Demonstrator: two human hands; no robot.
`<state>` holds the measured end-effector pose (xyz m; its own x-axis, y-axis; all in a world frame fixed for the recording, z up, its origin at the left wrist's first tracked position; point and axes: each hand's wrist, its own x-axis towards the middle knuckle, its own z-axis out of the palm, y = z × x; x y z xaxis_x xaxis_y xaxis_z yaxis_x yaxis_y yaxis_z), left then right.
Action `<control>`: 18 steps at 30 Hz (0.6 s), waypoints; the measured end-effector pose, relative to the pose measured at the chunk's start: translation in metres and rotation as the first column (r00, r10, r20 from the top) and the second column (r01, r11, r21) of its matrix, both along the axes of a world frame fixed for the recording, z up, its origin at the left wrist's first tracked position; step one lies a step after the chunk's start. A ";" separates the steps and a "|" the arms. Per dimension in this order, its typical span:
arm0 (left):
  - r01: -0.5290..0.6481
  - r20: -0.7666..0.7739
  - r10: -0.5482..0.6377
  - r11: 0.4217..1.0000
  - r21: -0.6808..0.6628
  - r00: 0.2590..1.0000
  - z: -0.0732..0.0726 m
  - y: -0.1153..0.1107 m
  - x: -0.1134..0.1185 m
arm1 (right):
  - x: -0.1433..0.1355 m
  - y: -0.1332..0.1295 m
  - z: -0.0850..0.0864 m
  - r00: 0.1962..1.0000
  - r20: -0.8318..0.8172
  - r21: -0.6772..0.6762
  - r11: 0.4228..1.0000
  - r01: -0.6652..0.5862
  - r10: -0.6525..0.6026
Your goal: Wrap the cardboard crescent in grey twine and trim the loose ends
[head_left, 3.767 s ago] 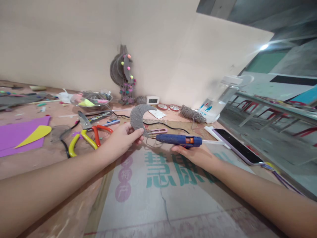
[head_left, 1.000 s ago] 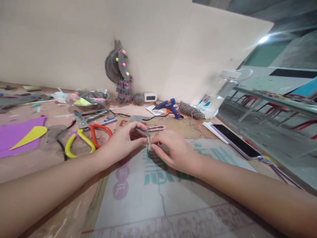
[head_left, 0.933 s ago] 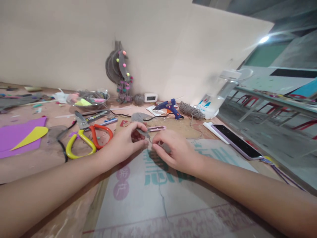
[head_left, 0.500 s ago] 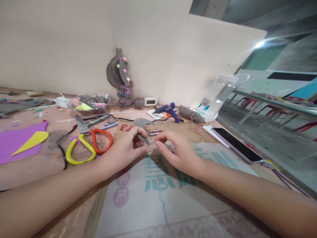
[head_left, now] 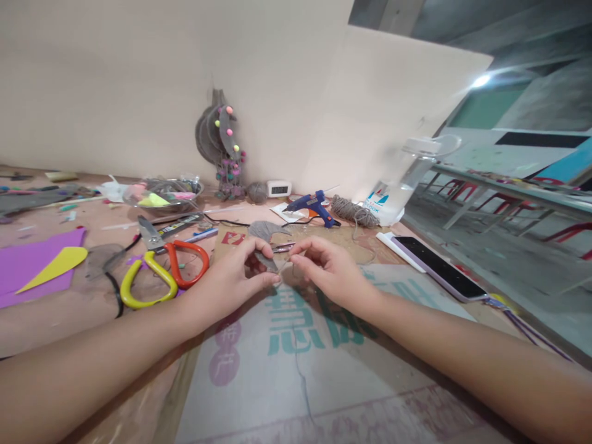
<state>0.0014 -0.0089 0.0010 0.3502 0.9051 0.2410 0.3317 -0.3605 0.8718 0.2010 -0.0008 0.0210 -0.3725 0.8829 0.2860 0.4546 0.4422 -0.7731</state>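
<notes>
gray crescent (head_left: 264, 229), yarn-wrapped, mid-scene on the far side of the printed sheet (head_left: 250, 394), between and just beyond the hands. left hand (head_left: 238, 271) grasps its near tip, thumb against curled fingers. right hand (head_left: 329, 270) pinches a loose strand (head_left: 283, 267) near that tip. fingers cover part of the crescent, so can't be fully sure tip and far curve are one piece.

handling: should be light, stiffish inside with a soft grippy yarn skin, not slippery; thin tips probably bend easiest. best hold is the broad middle or flat across a tip. strand looks limp and thin, likely to slip or fray, so pinch close to its end.

counts: one crescent in hand, one strand pinched. far: one glue gun (head_left: 314, 205), one clock (head_left: 279, 189), one yarn ball (head_left: 257, 193), one yarn skein (head_left: 355, 211), one hanging ornament (head_left: 213, 135). left: one pair of scissors (head_left: 153, 239), one yellow cutout (head_left: 58, 266). right: one phone (head_left: 437, 268), one bottle (head_left: 393, 188).
</notes>
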 end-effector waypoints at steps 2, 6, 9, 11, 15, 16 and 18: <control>-0.004 -0.008 0.004 1.000 -0.004 1.000 -0.001 0.000 0.000 | -0.001 0.001 0.000 0.984 -0.170 -0.194 0.977 -0.091 0.058; -0.004 -0.027 0.003 1.000 -0.011 1.000 -0.001 0.000 0.000 | -0.003 0.000 -0.001 0.928 -0.361 -0.310 0.927 -0.213 0.092; -0.011 -0.048 0.012 1.000 0.022 0.999 0.001 -0.001 -0.001 | -0.003 -0.002 -0.001 0.959 -0.265 -0.236 0.958 -0.162 0.097; -0.012 -0.065 0.014 0.999 0.042 0.998 0.001 -0.001 -0.002 | -0.002 -0.002 -0.001 0.987 -0.135 -0.134 0.985 -0.107 0.089; -0.005 -0.057 0.008 0.999 0.050 0.998 -0.002 0.000 -0.003 | -0.001 -0.003 0.002 0.997 0.053 0.047 0.997 -0.055 0.052; -0.009 -0.056 0.012 0.999 0.052 0.998 -0.002 0.001 -0.003 | -0.001 -0.002 0.002 0.996 0.078 0.075 0.996 -0.057 0.051; -0.010 -0.067 0.013 0.999 0.048 0.998 -0.002 0.001 -0.003 | -0.002 -0.002 0.003 0.993 0.109 0.107 0.992 -0.064 0.052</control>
